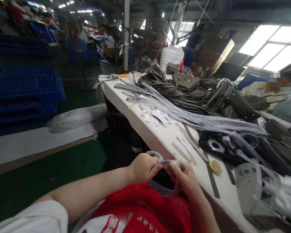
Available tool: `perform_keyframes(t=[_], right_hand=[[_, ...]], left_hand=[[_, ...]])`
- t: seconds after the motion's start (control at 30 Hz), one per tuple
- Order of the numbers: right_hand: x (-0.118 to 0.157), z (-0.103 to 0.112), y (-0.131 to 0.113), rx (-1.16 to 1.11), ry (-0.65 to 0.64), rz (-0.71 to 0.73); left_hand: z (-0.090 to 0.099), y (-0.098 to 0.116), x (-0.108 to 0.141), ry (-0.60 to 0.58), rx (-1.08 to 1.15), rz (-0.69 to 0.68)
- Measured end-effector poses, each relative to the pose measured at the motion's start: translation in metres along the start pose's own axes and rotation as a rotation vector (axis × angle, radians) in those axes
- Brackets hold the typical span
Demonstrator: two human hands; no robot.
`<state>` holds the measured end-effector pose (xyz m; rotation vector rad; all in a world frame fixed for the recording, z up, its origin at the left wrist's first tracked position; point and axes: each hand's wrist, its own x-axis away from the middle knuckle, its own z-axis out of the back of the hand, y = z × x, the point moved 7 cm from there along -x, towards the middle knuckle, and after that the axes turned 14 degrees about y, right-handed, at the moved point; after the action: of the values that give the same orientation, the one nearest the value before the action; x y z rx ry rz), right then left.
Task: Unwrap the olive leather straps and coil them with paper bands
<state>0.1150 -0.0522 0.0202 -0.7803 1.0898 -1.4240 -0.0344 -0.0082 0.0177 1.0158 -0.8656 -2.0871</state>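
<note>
Close above my lap, my left hand [143,168] is closed on a thin, translucent greyish strip [163,190]. The same strip is pinched in my right hand [183,173], just to the right, and part of it hangs in a loop below both hands. Beside my hands, the white table [145,129] bears flat grey-brown strips [181,152] and small white slips [158,116]. A yellow tape roll [215,167] lies right of my right hand. Long clear plastic strips [184,113] stretch across the table further off.
Dark olive straps and bags [186,82] are heaped at the back. A black tray [223,145] holds rolls, with a white plastic container [249,184] nearer. Blue pallets [26,84] stand on the floor at left. Another person's arm shows at the far right.
</note>
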Motion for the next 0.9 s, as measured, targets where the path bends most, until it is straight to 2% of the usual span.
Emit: perform_keyframes(t=[0.07,0.1,0.17,0.2,0.27,0.33,0.37,0.43,0.5,0.53,0.57,0.6,0.67,0.7,0.73,0.8,0.83,0.9], right_hand=[[-0.011,0.02,-0.006,0.251,0.236,0.161],[-0.012,0.023,-0.011,0.305,0.293,0.242],[-0.01,0.01,-0.014,0.29,0.242,0.335],[-0.008,-0.001,-0.011,0.253,0.171,0.339],[-0.003,-0.027,-0.002,0.185,0.046,0.268],[0.005,-0.052,0.007,0.115,-0.072,0.152],[0.011,-0.064,0.009,0.071,-0.141,0.098],[0.027,-0.083,0.007,-0.04,-0.323,0.02],[0.044,-0.09,-0.001,-0.186,-0.506,-0.054],[0.048,-0.087,-0.005,-0.253,-0.541,-0.092],[0.048,-0.079,-0.007,-0.303,-0.531,-0.126],[0.044,-0.066,-0.007,-0.32,-0.471,-0.149],[0.024,-0.031,-0.003,-0.205,-0.226,-0.129],[0.013,-0.01,0.0,-0.084,-0.076,-0.083],[0.003,0.009,0.001,0.071,0.077,-0.014],[-0.01,0.033,-0.002,0.341,0.303,0.148],[-0.012,0.035,-0.003,0.417,0.333,0.22],[-0.012,0.023,0.0,0.44,0.249,0.302]], left_hand=[[-0.011,-0.012,0.004,-0.061,0.192,0.281],[-0.017,-0.016,0.007,-0.105,0.325,0.424],[-0.025,-0.012,0.013,-0.194,0.607,0.65],[-0.026,-0.004,0.014,-0.231,0.735,0.713],[-0.021,0.016,0.01,-0.259,0.921,0.737],[-0.004,0.031,0.0,-0.145,0.968,0.643],[0.01,0.033,-0.005,-0.025,0.918,0.561],[0.045,0.028,-0.012,0.28,0.665,0.33],[0.07,0.021,-0.012,0.514,0.26,0.039],[0.072,0.017,-0.011,0.547,0.068,-0.102],[0.066,0.013,-0.011,0.511,-0.078,-0.224],[0.056,0.008,-0.01,0.433,-0.178,-0.317],[0.031,-0.002,-0.008,0.231,-0.245,-0.342],[0.02,-0.007,-0.006,0.127,-0.207,-0.269],[0.011,-0.01,-0.004,0.041,-0.122,-0.137],[-0.005,-0.016,0.003,-0.095,0.152,0.217],[-0.012,-0.016,0.007,-0.138,0.311,0.387],[-0.019,-0.013,0.012,-0.171,0.586,0.634]])
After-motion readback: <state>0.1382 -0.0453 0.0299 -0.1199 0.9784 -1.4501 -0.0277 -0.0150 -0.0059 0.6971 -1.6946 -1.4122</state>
